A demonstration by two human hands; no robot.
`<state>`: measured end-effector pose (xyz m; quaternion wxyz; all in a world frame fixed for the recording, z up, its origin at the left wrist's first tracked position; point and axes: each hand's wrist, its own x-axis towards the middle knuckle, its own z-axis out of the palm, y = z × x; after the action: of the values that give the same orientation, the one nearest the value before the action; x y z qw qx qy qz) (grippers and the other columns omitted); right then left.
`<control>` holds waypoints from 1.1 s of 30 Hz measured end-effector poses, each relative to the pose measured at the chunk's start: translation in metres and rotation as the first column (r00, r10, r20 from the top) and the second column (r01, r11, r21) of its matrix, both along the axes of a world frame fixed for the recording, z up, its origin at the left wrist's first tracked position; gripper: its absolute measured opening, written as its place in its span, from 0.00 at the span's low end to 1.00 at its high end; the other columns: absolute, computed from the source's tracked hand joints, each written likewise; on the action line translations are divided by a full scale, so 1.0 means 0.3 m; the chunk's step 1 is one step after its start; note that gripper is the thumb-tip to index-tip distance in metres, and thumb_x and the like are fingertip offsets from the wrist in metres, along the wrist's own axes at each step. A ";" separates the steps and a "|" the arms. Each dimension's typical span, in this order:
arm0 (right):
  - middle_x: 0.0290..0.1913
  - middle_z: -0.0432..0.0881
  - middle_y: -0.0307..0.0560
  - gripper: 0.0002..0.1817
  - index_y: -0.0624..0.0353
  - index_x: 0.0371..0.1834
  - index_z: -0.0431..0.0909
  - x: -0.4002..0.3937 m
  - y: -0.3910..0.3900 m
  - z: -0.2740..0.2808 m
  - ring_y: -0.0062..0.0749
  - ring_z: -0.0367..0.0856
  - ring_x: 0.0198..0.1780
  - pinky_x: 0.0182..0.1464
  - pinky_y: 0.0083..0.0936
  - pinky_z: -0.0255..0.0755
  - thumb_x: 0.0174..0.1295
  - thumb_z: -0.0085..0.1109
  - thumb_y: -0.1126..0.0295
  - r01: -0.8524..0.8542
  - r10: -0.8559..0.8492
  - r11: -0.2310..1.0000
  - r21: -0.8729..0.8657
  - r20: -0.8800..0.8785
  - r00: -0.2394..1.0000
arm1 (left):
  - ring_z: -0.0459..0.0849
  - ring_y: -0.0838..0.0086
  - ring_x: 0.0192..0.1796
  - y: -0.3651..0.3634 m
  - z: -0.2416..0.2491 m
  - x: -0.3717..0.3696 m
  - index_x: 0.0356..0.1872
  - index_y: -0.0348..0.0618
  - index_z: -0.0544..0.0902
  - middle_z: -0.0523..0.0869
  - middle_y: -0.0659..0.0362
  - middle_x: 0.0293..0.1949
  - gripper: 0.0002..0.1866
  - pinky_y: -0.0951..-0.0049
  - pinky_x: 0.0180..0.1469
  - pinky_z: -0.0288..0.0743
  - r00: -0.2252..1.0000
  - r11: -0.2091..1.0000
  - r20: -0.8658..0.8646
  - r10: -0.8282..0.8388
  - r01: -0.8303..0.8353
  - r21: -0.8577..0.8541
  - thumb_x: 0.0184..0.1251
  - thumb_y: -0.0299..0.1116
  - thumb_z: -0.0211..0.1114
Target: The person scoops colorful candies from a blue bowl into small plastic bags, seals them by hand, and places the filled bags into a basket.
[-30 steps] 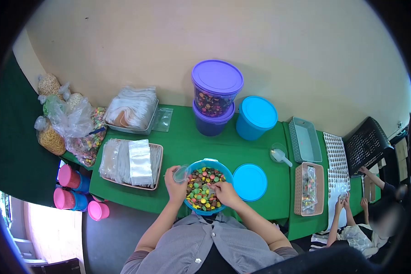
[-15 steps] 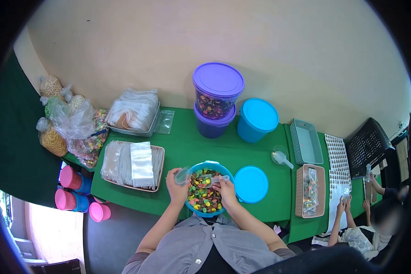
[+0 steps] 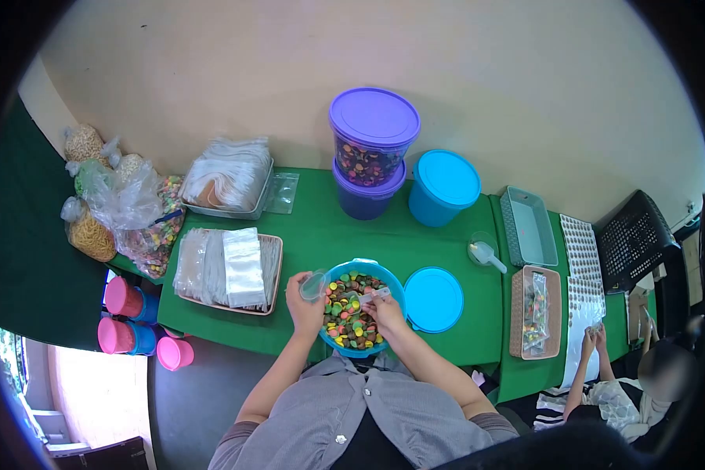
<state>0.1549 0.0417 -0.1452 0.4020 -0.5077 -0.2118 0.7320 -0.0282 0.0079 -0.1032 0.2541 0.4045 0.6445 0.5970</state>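
A blue tub [image 3: 402, 291] full of colourful round candies [image 3: 352, 323] stands at the table's front edge. My left hand [image 3: 305, 307], closed round a small clear plastic cup [image 3: 313, 286], is at the tub's left rim. Over the candies, my right hand [image 3: 385, 312] grips the handle of a clear plastic scoop [image 3: 374, 295]; its bowl is down among the candies and hard to make out. Touching the tub's right side lies a round blue lid [image 3: 435, 300]. Left of the tub, a basket [image 3: 272, 301] holds clear plastic bags [image 3: 243, 270].
Lidded purple tubs [image 3: 374, 117] are stacked by the wall, beside a lidded blue tub [image 3: 445, 188]. Another scoop in a clear cup [image 3: 484, 252] lies right. Baskets [image 3: 552, 313], a sticker sheet [image 3: 580, 243] and a co-worker's hands [image 3: 594, 338] are farther right. Filled bags [image 3: 94, 235] sit left.
The scoop in my right hand has tipped, its bowl now lower and more among the candies. My left hand keeps the cup at the rim. The camera view has shifted slightly.
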 end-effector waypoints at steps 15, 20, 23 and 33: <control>0.40 0.79 0.47 0.14 0.64 0.52 0.71 -0.030 -0.061 0.015 0.25 0.79 0.34 0.40 0.21 0.79 0.75 0.46 0.63 0.059 -0.057 0.997 -0.053 0.036 0.998 | 0.81 0.60 0.48 0.005 0.012 -0.001 0.46 0.38 0.76 0.80 0.52 0.43 0.22 0.64 0.52 0.73 0.993 0.998 -0.112 0.023 -0.017 0.053 0.47 0.20 0.71; 0.38 0.80 0.47 0.15 0.66 0.51 0.71 -0.008 -0.038 0.008 0.26 0.80 0.33 0.39 0.21 0.79 0.75 0.47 0.63 0.000 0.001 0.999 -0.040 0.030 1.000 | 0.81 0.67 0.50 0.001 0.018 -0.004 0.49 0.38 0.73 0.80 0.54 0.46 0.22 0.70 0.53 0.75 0.981 0.999 -0.193 -0.002 0.011 0.045 0.51 0.16 0.65; 0.39 0.80 0.48 0.15 0.67 0.49 0.72 0.000 -0.035 0.009 0.26 0.81 0.35 0.40 0.21 0.79 0.75 0.47 0.63 0.008 -0.005 1.000 -0.026 0.105 0.995 | 0.82 0.62 0.47 0.004 0.011 0.006 0.46 0.37 0.76 0.80 0.51 0.43 0.21 0.65 0.52 0.74 0.983 1.000 0.184 0.005 -0.003 -0.014 0.48 0.19 0.70; 0.42 0.79 0.50 0.15 0.68 0.50 0.71 -0.027 -0.054 0.016 0.30 0.80 0.40 0.46 0.25 0.78 0.75 0.46 0.64 -0.078 0.079 0.997 -0.018 0.045 0.996 | 0.81 0.62 0.46 0.004 0.035 0.001 0.46 0.37 0.76 0.80 0.52 0.42 0.20 0.66 0.51 0.74 0.983 0.996 -0.180 0.041 -0.027 0.081 0.51 0.23 0.71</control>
<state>0.1467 0.0255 -0.1405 0.3638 -0.5187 -0.2348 0.7372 -0.0280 0.0092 -0.0928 0.1681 0.4556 0.6480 0.5867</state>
